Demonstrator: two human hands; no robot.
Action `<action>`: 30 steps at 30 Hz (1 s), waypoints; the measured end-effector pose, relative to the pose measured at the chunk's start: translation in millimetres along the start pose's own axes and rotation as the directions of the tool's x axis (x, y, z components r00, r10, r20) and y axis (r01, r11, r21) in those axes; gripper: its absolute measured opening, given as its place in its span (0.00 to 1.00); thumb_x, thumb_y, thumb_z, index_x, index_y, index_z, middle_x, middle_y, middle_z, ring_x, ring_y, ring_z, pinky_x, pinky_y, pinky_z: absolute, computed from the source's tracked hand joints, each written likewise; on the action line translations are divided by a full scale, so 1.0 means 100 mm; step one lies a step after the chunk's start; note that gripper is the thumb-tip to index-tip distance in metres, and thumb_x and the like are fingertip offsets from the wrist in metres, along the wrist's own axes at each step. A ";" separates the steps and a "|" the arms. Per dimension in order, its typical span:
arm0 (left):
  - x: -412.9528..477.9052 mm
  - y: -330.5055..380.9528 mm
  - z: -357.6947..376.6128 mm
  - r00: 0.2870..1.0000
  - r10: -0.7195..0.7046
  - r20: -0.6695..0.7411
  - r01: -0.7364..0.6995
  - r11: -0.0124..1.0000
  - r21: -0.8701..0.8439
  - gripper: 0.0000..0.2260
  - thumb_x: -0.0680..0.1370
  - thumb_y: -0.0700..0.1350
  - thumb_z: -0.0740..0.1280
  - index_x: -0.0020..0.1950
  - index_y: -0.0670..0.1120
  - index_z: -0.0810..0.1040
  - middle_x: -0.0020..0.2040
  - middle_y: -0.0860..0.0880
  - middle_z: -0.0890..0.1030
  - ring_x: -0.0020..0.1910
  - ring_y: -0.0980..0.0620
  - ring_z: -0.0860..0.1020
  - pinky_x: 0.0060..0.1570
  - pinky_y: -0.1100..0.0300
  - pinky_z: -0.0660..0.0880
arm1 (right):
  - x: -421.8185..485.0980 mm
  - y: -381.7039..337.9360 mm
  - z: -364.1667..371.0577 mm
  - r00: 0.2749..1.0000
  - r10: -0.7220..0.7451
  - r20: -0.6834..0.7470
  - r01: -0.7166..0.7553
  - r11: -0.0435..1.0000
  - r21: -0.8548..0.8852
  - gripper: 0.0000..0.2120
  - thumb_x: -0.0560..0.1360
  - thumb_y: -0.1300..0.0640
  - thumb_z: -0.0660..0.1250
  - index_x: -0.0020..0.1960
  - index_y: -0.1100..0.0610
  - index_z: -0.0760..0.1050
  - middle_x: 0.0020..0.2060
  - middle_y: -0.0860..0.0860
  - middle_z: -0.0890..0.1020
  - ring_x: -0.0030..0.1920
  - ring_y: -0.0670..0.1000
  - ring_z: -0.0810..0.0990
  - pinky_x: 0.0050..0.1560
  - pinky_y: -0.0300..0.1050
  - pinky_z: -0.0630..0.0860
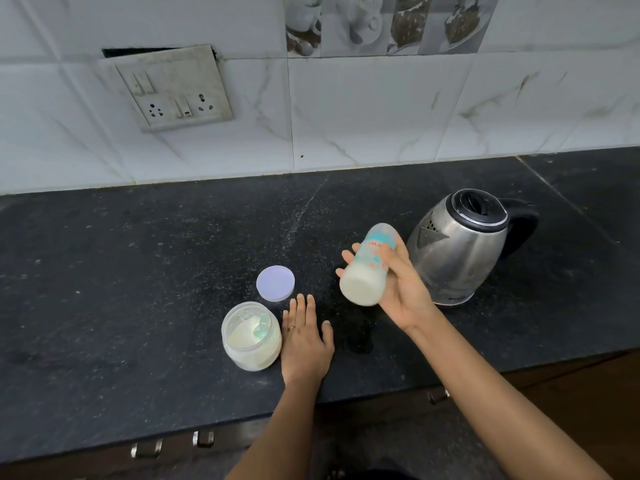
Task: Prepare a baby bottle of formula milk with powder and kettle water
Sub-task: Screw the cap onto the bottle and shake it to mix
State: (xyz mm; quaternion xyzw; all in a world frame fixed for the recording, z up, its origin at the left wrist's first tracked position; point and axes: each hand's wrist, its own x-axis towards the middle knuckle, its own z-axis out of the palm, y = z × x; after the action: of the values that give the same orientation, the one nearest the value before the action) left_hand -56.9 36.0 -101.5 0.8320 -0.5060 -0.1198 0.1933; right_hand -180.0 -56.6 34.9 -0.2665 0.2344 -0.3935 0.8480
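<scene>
My right hand (401,289) grips a baby bottle (367,268) holding white milk, raised above the black counter (138,271) and tilted so its base faces me; its top points away toward the kettle and is blurred. My left hand (304,341) rests flat on the counter with straight fingers, just right of an open clear jar (251,336) of pale formula powder with a green scoop inside. The jar's round white lid (275,283) lies on the counter behind it. A steel kettle (460,244) with a black lid and handle stands to the right, lid closed.
A tiled wall (346,116) with a switch and socket plate (173,88) runs behind the counter. Powder specks dust the counter's middle. Drawer handles (204,438) show below the front edge.
</scene>
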 end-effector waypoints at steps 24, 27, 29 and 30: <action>0.00 -0.01 0.01 1.000 0.015 -0.006 -0.015 1.000 -0.012 0.28 0.80 0.53 0.47 0.79 0.45 0.51 0.79 0.46 0.51 0.78 0.51 0.46 0.75 0.56 0.38 | 0.03 0.02 -0.14 0.991 0.115 0.067 -0.124 0.983 0.138 0.55 0.56 0.60 0.84 0.76 0.52 0.59 0.54 0.63 0.81 0.52 0.62 0.83 0.49 0.62 0.80; 0.01 -0.02 0.02 1.000 0.017 -0.010 -0.017 1.000 -0.009 0.27 0.81 0.53 0.49 0.79 0.45 0.51 0.79 0.46 0.51 0.78 0.51 0.46 0.75 0.56 0.39 | 0.00 -0.02 -0.15 0.977 0.138 0.161 -0.146 0.988 0.039 0.52 0.58 0.60 0.82 0.76 0.50 0.60 0.54 0.61 0.80 0.50 0.60 0.83 0.49 0.60 0.80; 0.01 -0.02 0.02 1.000 0.014 -0.011 -0.014 1.000 -0.013 0.28 0.79 0.54 0.47 0.78 0.45 0.52 0.79 0.46 0.52 0.78 0.50 0.47 0.75 0.56 0.39 | 0.05 -0.04 -0.14 0.993 0.093 0.072 -0.098 0.992 0.076 0.54 0.55 0.59 0.83 0.76 0.52 0.60 0.53 0.61 0.80 0.48 0.59 0.83 0.46 0.58 0.81; 0.00 -0.02 0.02 1.000 0.014 -0.011 -0.014 1.000 -0.014 0.29 0.79 0.54 0.47 0.78 0.45 0.52 0.79 0.46 0.52 0.78 0.50 0.48 0.75 0.56 0.39 | 0.08 -0.06 -0.12 0.996 0.085 0.010 -0.086 0.991 0.099 0.55 0.54 0.58 0.84 0.75 0.53 0.61 0.54 0.61 0.80 0.48 0.59 0.84 0.45 0.57 0.81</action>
State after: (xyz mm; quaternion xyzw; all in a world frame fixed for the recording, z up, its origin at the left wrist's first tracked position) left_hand -55.9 36.1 -104.5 0.8278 -0.5097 -0.1174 0.2028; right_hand -185.9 -69.2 27.8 -0.2149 0.2231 -0.3671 0.8771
